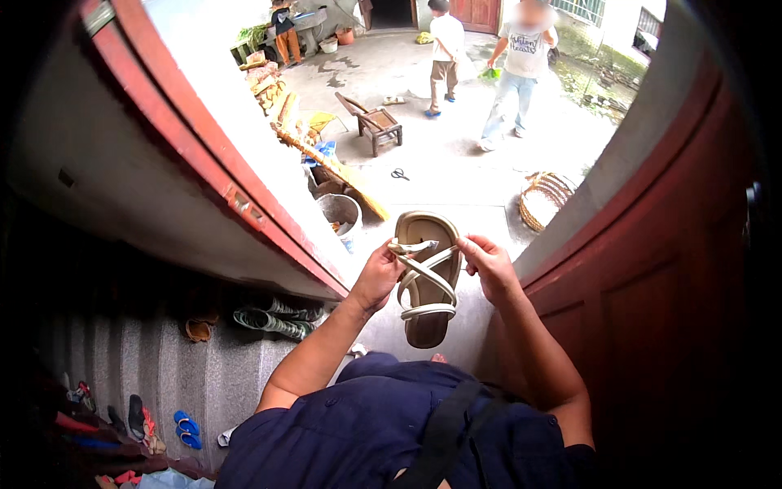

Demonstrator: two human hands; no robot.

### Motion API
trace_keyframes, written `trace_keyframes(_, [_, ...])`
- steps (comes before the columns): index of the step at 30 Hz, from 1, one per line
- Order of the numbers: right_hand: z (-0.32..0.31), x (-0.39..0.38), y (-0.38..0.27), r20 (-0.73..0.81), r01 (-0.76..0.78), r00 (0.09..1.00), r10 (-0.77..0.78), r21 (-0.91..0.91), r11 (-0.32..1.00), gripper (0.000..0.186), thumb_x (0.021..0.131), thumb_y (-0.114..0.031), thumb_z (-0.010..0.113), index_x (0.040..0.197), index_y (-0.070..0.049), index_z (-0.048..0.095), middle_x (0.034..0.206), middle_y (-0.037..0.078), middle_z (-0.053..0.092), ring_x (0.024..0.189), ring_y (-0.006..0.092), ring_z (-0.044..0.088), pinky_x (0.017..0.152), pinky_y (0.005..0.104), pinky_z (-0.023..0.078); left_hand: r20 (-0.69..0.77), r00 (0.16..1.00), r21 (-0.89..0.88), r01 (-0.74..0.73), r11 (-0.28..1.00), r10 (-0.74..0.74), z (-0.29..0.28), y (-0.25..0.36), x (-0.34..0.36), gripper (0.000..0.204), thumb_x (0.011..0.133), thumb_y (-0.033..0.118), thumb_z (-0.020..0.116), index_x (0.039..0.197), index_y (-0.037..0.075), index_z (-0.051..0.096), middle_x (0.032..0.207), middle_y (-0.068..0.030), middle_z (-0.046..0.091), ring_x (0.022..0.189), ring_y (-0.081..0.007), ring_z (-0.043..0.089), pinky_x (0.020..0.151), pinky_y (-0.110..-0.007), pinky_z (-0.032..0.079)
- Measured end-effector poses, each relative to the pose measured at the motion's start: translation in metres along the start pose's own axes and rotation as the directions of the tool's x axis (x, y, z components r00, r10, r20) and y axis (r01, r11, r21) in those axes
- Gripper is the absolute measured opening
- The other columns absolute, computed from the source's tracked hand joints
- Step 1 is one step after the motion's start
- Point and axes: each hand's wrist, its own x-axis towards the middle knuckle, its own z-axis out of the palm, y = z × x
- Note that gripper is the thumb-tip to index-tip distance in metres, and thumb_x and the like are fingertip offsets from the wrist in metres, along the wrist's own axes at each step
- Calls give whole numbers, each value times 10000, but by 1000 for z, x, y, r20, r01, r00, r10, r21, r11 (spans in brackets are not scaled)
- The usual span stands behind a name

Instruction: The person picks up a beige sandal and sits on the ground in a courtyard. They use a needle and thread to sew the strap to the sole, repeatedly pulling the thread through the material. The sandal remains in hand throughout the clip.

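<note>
Between both hands, in front of my body, I hold up a sandal (424, 281) with a brown sole and pale crossed straps. Its footbed faces me, with the wider end pointing away. My left hand (380, 275) pinches a strap at the left edge near the wider end. At the opposite edge, my right hand (488, 265) has thumb and fingers closed on the strap side. One strap near the top looks loose at its end, close to the middle of the sole.
A red door (643, 301) is on my right, a red door frame (191, 147) on my left. Steps with boots (281, 320) and blue slippers (187, 429) lie lower left. Outside are a bucket (340, 213), broom (346, 175), small chair (373, 124), basket (544, 200) and several people (521, 69).
</note>
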Motion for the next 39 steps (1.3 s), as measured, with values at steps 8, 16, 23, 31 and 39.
trace_keyframes(8, [-39, 150, -27, 41, 141, 989, -141, 16, 990, 207, 822, -201, 692, 847, -3, 636, 760, -8, 605, 672, 52, 497, 615, 204, 382, 137, 983, 96, 112, 989, -125, -14, 37, 153, 358, 850, -11, 561, 1192, 39, 467, 1022, -32, 576, 907, -87, 555, 766, -238, 469])
trace_keyframes(16, [-89, 319, -65, -57, 178, 979, -197, -240, 954, 197, 783, -184, 709, 739, -17, 613, 649, -35, 541, 598, 37, 442, 537, 210, 330, -35, 932, 461, -304, 834, 360, -42, 112, 327, 109, 821, 8, 599, 920, 54, 597, 828, -18, 601, 819, -94, 546, 710, -245, 450])
trace_keyframes(23, [-117, 404, -100, -146, 200, 962, -230, -197, 960, 212, 783, -160, 713, 679, -27, 584, 615, -53, 507, 580, 29, 423, 504, 213, 316, 362, 785, 769, -556, 315, 504, -10, 114, 440, 173, 714, 79, 715, 867, 51, 640, 1053, -138, 553, 975, -307, 517, 861, -379, 417])
trace_keyframes(31, [-168, 497, -134, -150, 267, 947, -283, -114, 957, 174, 788, -182, 706, 743, -37, 622, 655, -59, 529, 615, 32, 428, 550, 206, 309, 291, 911, 543, -408, 734, 291, -17, 94, 563, 91, 815, 56, 647, 822, -24, 605, 1081, -132, 568, 837, -145, 595, 715, -271, 493])
trace_keyframes(39, [-259, 626, -139, -82, 280, 953, -290, -113, 953, 201, 783, -197, 712, 725, -26, 622, 651, -44, 541, 603, 33, 437, 527, 213, 313, 120, 942, 570, -324, 755, 313, 13, 57, 692, 191, 819, 28, 632, 691, -14, 495, 1064, -96, 567, 743, -76, 552, 634, -225, 470])
